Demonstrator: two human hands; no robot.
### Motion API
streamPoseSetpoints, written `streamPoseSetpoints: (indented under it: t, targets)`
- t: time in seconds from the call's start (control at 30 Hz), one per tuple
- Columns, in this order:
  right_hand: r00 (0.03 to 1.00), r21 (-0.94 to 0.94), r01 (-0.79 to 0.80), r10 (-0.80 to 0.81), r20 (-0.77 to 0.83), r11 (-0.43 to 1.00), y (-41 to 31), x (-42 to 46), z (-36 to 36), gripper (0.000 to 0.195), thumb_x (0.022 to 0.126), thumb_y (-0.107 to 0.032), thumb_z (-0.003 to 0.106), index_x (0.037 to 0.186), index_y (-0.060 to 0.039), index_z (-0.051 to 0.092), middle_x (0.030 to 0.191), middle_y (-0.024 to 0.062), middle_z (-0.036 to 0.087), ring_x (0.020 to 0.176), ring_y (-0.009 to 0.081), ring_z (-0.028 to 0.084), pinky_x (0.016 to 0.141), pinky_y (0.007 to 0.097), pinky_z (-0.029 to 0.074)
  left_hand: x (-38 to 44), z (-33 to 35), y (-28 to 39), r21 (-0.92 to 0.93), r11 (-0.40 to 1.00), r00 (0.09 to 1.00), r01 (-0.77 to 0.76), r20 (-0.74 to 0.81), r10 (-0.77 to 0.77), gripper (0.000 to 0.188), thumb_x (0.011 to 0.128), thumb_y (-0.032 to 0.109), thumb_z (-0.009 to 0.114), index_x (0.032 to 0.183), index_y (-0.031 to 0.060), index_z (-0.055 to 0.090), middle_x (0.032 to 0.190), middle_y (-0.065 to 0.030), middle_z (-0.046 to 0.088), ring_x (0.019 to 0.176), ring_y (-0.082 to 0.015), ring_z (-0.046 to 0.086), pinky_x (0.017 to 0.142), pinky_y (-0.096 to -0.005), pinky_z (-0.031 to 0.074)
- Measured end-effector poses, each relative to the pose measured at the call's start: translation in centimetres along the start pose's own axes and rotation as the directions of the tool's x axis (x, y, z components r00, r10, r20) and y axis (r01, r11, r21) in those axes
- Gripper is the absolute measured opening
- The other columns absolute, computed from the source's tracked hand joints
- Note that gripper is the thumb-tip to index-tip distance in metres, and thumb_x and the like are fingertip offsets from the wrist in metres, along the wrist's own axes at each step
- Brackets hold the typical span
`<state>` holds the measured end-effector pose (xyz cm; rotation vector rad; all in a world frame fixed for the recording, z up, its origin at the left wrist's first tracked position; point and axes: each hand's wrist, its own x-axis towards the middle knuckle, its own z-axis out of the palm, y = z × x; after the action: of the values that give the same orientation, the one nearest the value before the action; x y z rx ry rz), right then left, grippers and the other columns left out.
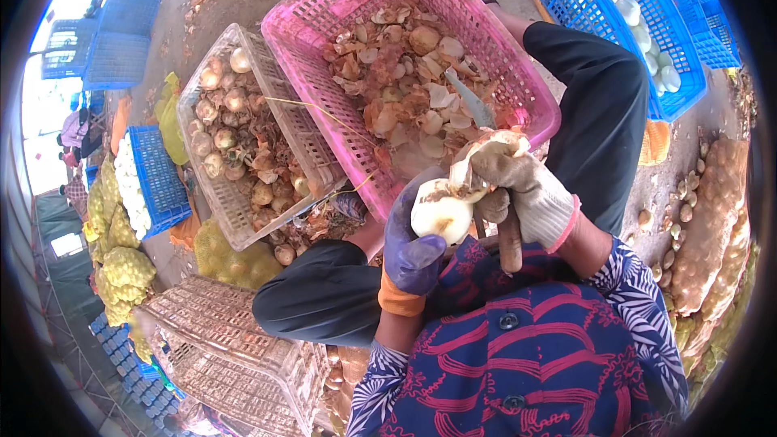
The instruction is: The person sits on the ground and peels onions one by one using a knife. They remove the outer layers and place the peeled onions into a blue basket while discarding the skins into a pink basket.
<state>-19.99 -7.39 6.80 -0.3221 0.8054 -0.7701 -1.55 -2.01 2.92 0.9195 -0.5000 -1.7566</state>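
Observation:
My left hand (419,243), in a purple coated glove with an orange cuff, grips a partly peeled onion (446,215). The onion's lower side is bare and white, with a brown patch of skin near its top. My right hand (525,194) wears a pale knitted glove and is closed around a knife. The knife's wooden handle (510,246) sticks out below the fist, and its blade (470,100) points away from me. Loose onion skin (485,152) is pinched at the fingers of that hand. Just beyond both hands stands a pink plastic crate (364,185) holding onion peelings (394,97).
Left of it, a tilted whitish crate (209,212) holds unpeeled onions (224,115). Peeled onions (643,30) fill a blue crate (674,103) at upper right. Mesh sacks (707,224) and loose onions lie at right. An overturned crate (230,352) stands lower left; people (76,133) appear far left.

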Motion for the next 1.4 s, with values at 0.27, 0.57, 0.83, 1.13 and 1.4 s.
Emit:
streamPoseSetpoints:
  t: [0.27,0.57,0.83,1.13,1.4]
  targets:
    - [0.957,-0.225,0.199,-0.239,-0.164,0.954,-5.2,4.4,-2.5,0.023,0.095,-0.025,0.067,0.11,-0.0085,0.059,0.082,-0.0029,0.06,0.065,0.0038,0.055,0.055,0.018,0.043,-0.2,-2.0,-1.4,-0.17,0.986,1.0,0.002,0.01,-0.001,0.106,0.062,0.034,0.094,0.148,0.0024,0.039,0.14,-0.0157,0.053,0.126,-0.0302,0.057,0.104,-0.0417,0.051]
    - [0.954,-0.654,0.099,-0.258,-0.152,0.75,-2.8,-1.3,-3.0,0.031,0.089,-0.013,0.065,0.119,-0.0047,0.06,0.092,0.0035,0.064,0.07,0.0125,0.063,0.06,0.0285,0.051,-0.1,-1.2,0.1,0.036,0.998,0.996,-0.045,-0.07,0.047,0.109,0.065,0.037,0.09,0.151,0.0009,0.034,0.136,-0.0158,0.056,0.104,-0.0292,0.066,0.081,-0.0369,0.058]
    - [0.877,-0.837,0.371,-0.146,0.459,-0.403,-0.9,-3.6,-1.1,0.045,0.081,-0.024,0.072,0.121,-0.0088,0.057,0.096,0.0072,0.064,0.076,0.0257,0.069,0.06,0.0367,0.057,0.0,-0.7,-0.1,0.101,0.994,0.997,-0.045,-0.055,0.051,0.093,0.074,0.019,0.082,0.15,-0.0011,0.033,0.128,-0.0143,0.059,0.11,-0.026,0.063,0.092,-0.0387,0.056]
    - [0.832,-0.78,0.399,-0.168,0.529,-0.481,-0.5,-2.6,-1.5,0.029,0.086,-0.019,0.061,0.11,-0.0037,0.056,0.086,0.0088,0.062,0.072,0.0236,0.071,0.052,0.0358,0.056,0.2,1.5,0.4,0.363,0.929,0.988,-0.071,-0.1,0.114,0.078,0.076,0.021,0.083,0.14,-0.0037,0.045,0.126,-0.0113,0.061,0.107,-0.019,0.064,0.094,-0.034,0.054]
    - [0.846,-0.753,0.322,-0.182,0.501,-0.574,-0.6,-1.8,-1.2,0.03,0.086,-0.021,0.06,0.11,-0.0032,0.058,0.085,0.0097,0.062,0.069,0.0255,0.071,0.051,0.037,0.057,-0.1,1.8,-0.1,0.442,0.896,0.974,-0.043,-0.182,0.136,0.073,0.069,0.013,0.086,0.133,-0.0014,0.053,0.12,-0.0102,0.064,0.106,-0.0189,0.064,0.093,-0.0331,0.053]
